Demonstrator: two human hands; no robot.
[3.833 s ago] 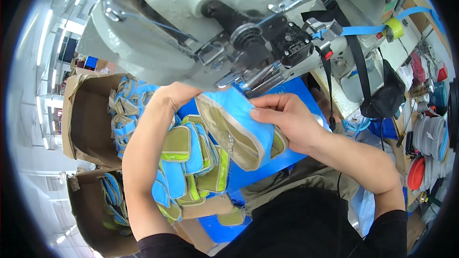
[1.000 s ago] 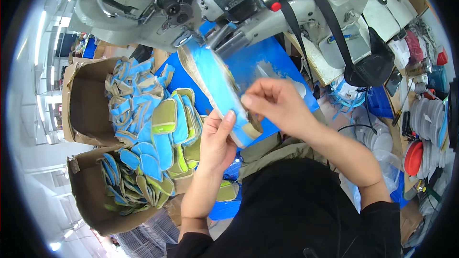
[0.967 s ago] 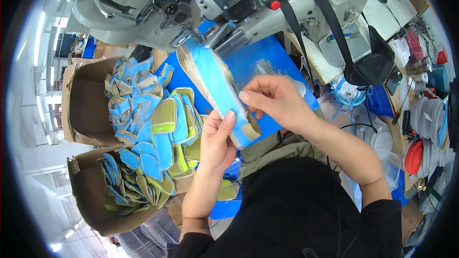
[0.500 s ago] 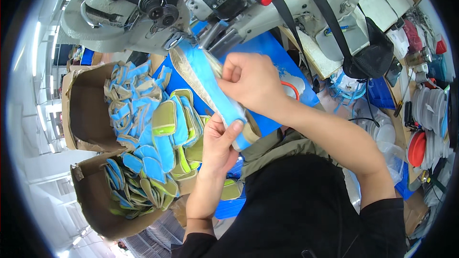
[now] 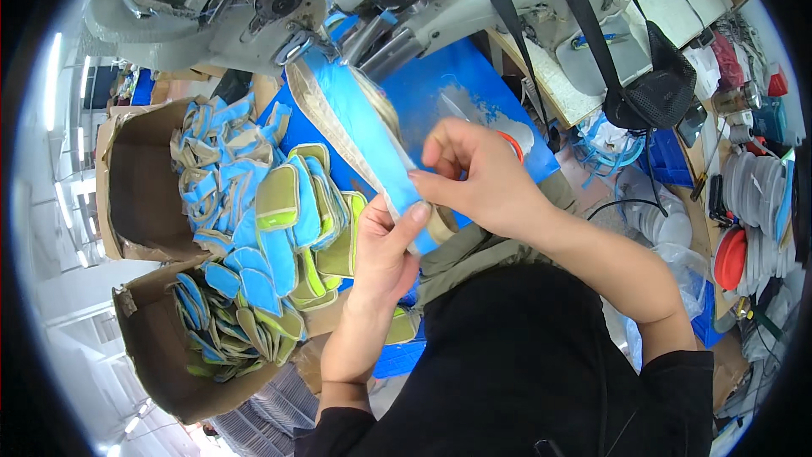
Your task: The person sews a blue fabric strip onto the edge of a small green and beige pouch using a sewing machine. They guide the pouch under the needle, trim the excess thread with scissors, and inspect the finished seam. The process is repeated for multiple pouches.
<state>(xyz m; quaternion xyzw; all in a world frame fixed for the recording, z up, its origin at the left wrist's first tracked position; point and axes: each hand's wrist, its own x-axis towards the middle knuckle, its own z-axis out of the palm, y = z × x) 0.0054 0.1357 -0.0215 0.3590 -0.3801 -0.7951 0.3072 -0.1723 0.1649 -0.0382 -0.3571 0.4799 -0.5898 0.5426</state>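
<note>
A long blue and beige fabric piece (image 5: 355, 123) stretches from the working end of a grey sewing machine (image 5: 169, 30) toward my body. My left hand (image 5: 385, 245) pinches its near end, thumb on the blue face and fingers behind. Higher up, my right hand (image 5: 482, 178) has its fingers curled, with the thumb and fingertips at the right edge of the piece. How much cloth lies between those fingertips is partly hidden. Beneath the work is a blue table surface (image 5: 423, 76), and an orange-red handle (image 5: 512, 144) shows beside my right hand.
At left stand two cardboard boxes, the upper one (image 5: 139, 195) and the lower one (image 5: 152, 322). Blue-beige pieces (image 5: 224, 161) and green-edged pads (image 5: 279, 195) are heaped by them. A black mesh pouch (image 5: 664, 89) hangs at right, near a shelf of white discs (image 5: 753, 190).
My right hand has slid down along the fabric piece toward my left hand, its fingers loosening slightly. The view has shifted a little; my left hand keeps its hold.
</note>
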